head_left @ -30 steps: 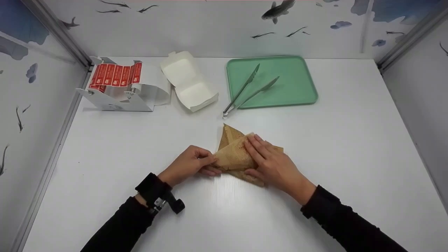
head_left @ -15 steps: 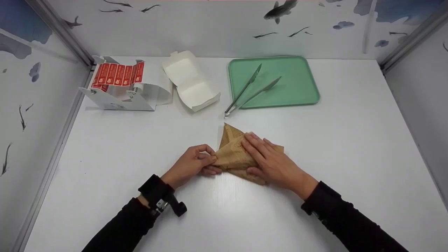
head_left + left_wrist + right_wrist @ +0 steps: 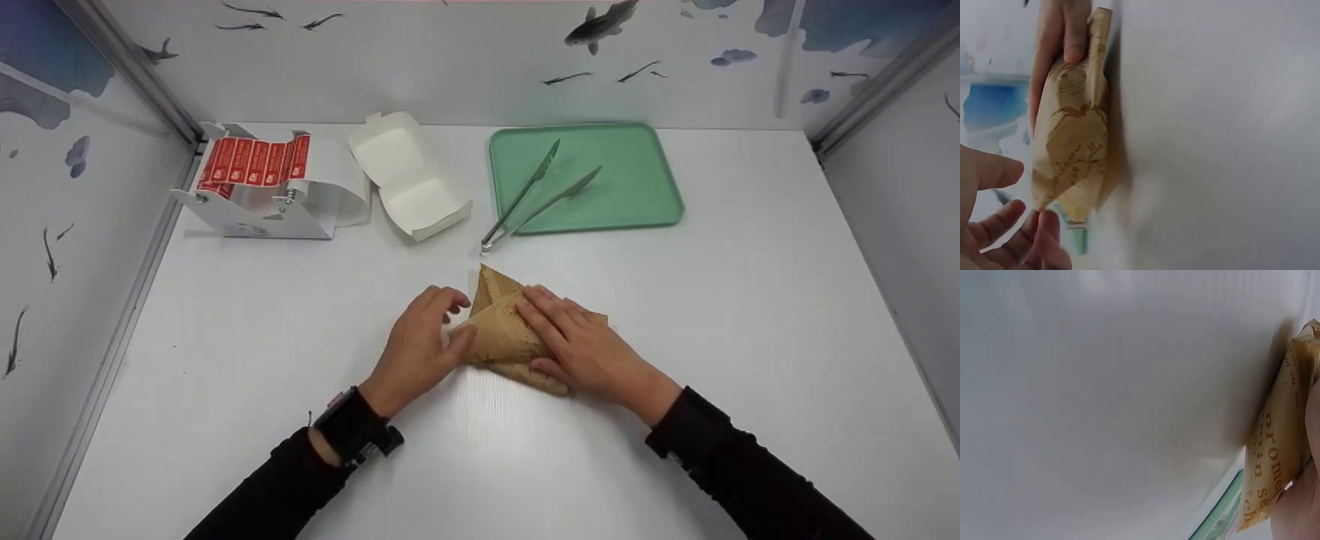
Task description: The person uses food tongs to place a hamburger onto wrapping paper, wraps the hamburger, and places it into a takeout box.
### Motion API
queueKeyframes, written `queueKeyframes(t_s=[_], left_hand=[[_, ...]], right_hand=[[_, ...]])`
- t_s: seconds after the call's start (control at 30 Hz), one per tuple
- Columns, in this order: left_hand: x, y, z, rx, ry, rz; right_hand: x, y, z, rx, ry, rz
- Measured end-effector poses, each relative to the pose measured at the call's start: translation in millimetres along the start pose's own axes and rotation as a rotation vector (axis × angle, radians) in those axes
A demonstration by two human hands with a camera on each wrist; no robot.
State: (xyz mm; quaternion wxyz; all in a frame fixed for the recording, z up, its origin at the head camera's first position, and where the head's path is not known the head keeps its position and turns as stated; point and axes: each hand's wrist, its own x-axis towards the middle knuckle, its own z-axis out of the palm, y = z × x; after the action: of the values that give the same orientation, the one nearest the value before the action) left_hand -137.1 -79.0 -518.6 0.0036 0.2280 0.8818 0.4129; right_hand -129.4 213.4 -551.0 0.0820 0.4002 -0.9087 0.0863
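Black-sleeved left hand [image 3: 414, 346] has let go its pinch, fingers parted beside left end of brown paper packet [image 3: 499, 336]; contact unclear. Packet sits on white table [image 3: 285, 300]. Right hand [image 3: 589, 352], fingers together, rests on top, so folds now seem held there alone. Left wrist view shows packet's thickness, readable print; head view doesn't.

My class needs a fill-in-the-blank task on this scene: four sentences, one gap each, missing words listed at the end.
1. The ____ hand rests with extended fingers across the folded brown printed-paper parcel.
2. The silver metal tongs lie partly on the rectangular ____ tray.
3. In the head view, the open white hinged box lies to the ____ of that tray.
4. The white dispenser carries a strip of ____ labels.

Missing words: right; green; left; red.
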Motion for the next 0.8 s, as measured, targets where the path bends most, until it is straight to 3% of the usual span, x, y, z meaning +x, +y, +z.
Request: queueKeyframes(t_s=[0.07,0.13,0.23,0.37,0.6,0.7,0.8], left_hand=[[1.3,10.9,5.7,0.229,0.049,0.211],[3.0,17.8,14.4,0.379,0.058,0.381],[4.7,21.2,28.3,0.509,0.033,0.505],[5.6,19.2,36.9,0.600,0.018,0.500],[6.0,19.3,35.4,0.693,0.019,0.494],[6.9,19.3,35.6,0.681,0.005,0.498],[9.2,18.8,30.9,0.600,-0.047,0.491]], right_hand=[[0,1,1.0,-0.023,0.017,-0.010],[-1,1,2.1,-0.032,0.024,-0.012],[-1,2,2.9,-0.009,0.033,-0.001],[2,1,1.6,0.062,0.051,0.013],[13,-9,-3.7,0.111,0.042,0.098],[15,-12,-2.5,0.099,0.027,0.119],[13,-13,0.5,0.072,0.021,0.122]])
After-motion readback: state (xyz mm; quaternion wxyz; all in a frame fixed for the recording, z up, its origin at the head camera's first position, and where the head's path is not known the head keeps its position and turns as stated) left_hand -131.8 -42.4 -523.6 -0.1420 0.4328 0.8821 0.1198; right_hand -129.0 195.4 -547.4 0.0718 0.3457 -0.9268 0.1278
